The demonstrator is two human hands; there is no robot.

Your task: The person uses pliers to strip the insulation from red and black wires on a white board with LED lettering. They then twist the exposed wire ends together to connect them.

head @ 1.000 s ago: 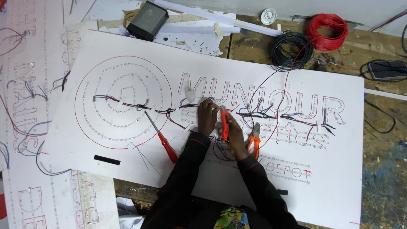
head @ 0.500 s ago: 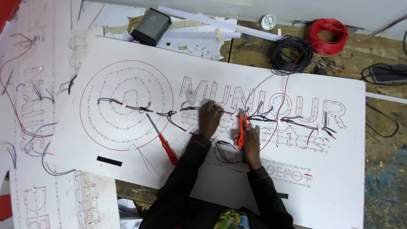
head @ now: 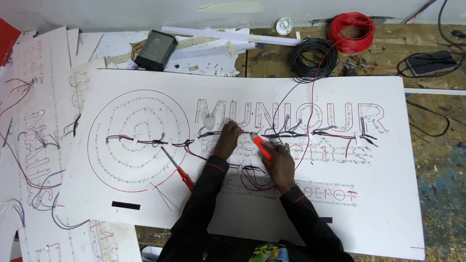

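On the wide white sign panel, laid flat over the surface, both hands work at the middle of the lettering. The left hand presses down with its fingers curled on the run of dark wiring that crosses the upper row of outlined letters; whether it actually pinches a wire I cannot tell. The right hand is closed around an orange-red handled tool, whose tip points up toward the left fingertips. A red-handled screwdriver lies loose on the panel, near the left forearm and beside the ringed circle design. Coils of black wire and red wire sit beyond the panel's far edge, with leads trailing down onto it.

With the tool tip so close to the fingers, I judge a slip could nick them or tear a fine wire. A sleeve could also drag the loose wire loops below the hands.
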